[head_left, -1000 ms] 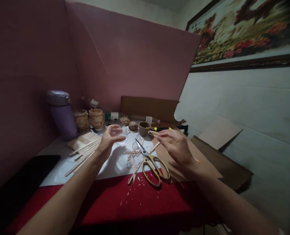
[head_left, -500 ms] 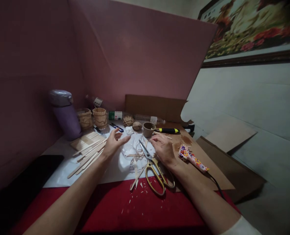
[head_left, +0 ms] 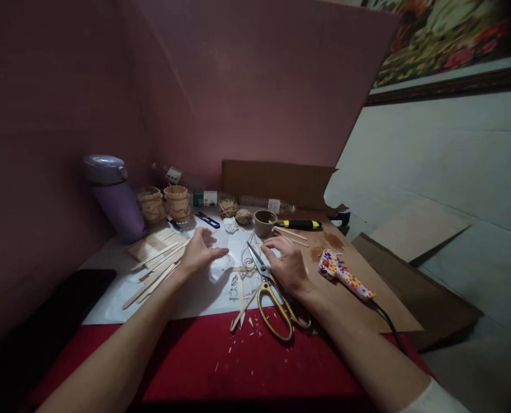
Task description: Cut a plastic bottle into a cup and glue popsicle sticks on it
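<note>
My left hand (head_left: 204,251) is open over the white paper, thumb and fingers apart with nothing between them. It is nearest to the fan of wooden craft sticks (head_left: 163,268) on its left. Beside the gold-handled scissors (head_left: 269,292), my right hand (head_left: 286,261) hangs with loosely bent fingers, and I see nothing in them. The scissors lie with their blades pointing away from me. Just left of the blades are tangled twine (head_left: 249,263) and cut stick pieces (head_left: 240,301). A small brown cup (head_left: 264,223) stands beyond my right hand.
A floral-patterned glue gun (head_left: 345,275) with a black cord lies on cardboard at right, near a black-and-yellow cutter (head_left: 301,225). Behind are twine balls (head_left: 243,217), plastic bottles (head_left: 264,203), blue snips (head_left: 208,219) and a stick-covered cup (head_left: 178,205). A purple tumbler (head_left: 117,201) stands at left.
The camera view has tilted slightly down and turned a little left. Both hands stay about where they were, with the left fingers slightly closer together. The objects on the table have not moved.
</note>
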Demonstrator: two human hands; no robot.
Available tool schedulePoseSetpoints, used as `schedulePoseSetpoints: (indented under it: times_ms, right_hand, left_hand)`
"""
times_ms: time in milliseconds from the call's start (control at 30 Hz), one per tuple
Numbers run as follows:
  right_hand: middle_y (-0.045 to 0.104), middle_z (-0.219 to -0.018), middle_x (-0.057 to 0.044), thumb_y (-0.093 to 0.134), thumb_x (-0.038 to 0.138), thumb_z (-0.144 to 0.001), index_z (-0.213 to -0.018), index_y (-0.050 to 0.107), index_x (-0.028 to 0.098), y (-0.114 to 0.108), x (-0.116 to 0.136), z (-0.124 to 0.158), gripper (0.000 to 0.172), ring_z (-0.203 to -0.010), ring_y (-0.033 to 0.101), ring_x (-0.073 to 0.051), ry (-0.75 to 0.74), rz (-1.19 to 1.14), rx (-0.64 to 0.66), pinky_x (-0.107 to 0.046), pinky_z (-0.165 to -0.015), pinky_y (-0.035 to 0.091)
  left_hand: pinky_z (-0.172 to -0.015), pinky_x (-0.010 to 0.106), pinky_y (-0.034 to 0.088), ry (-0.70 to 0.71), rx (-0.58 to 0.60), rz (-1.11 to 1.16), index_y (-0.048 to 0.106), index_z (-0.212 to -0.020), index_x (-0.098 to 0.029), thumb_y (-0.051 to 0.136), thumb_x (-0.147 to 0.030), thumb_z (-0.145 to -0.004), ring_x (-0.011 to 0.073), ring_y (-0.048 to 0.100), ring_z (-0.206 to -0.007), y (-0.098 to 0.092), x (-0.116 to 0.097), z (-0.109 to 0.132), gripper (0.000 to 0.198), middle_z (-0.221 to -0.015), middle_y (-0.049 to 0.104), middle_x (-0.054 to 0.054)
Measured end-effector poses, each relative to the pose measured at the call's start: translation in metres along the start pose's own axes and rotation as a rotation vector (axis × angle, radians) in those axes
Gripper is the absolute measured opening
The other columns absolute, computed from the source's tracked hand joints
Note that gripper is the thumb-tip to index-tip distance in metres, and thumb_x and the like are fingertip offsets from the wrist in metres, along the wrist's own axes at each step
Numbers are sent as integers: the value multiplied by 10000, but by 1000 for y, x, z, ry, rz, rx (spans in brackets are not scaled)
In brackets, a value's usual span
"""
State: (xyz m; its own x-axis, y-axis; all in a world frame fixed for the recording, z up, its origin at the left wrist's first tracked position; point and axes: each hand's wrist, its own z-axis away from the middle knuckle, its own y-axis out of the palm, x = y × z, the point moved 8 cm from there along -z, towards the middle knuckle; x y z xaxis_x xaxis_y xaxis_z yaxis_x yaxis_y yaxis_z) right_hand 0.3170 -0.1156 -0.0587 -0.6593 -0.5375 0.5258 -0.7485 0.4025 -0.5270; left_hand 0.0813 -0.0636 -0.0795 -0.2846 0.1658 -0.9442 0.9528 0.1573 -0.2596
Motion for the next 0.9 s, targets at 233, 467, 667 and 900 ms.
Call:
schedulePoseSetpoints:
  times_ms: [233,467,667,900]
  right_hand:
    - [739,-877,-82,601,222,-901,-796,700,205,-1,-1,-1,146,-883,658,-245,-10,7,4,-381,-822,494]
    - [732,-861,-81,584,239,-904,-795,694,198,-2,-1,-1,160,-861,651,-242,-4,10,-7,-373,-809,485]
    - [713,-812,-83,545,314,-942,-774,685,187,-5,-3,-2,253,-816,643,-236,7,-14,-34,-350,-761,469]
    - [711,-750,-81,374,550,-1002,-732,698,195,-10,-2,-2,551,-762,656,-229,10,-33,-75,-330,-694,451]
  left_hand:
    - [-1003,493,461,-30,82,37,518,-1118,-172,917,-422,-409,342,601,-1173,7,-1,3,851,-1183,639,182]
    - [-1002,460,449,52,-2,161,536,-1196,-129,638,-808,-640,318,611,-1167,-10,-16,3,883,-1173,670,189]
    - [-996,490,431,54,-51,100,618,-1025,-140,459,-907,-667,332,613,-1104,-14,-10,-1,862,-1076,688,162]
    - [-1022,483,428,47,52,24,528,-1276,-121,783,-667,-561,342,576,-1206,-2,-16,6,935,-1270,618,212]
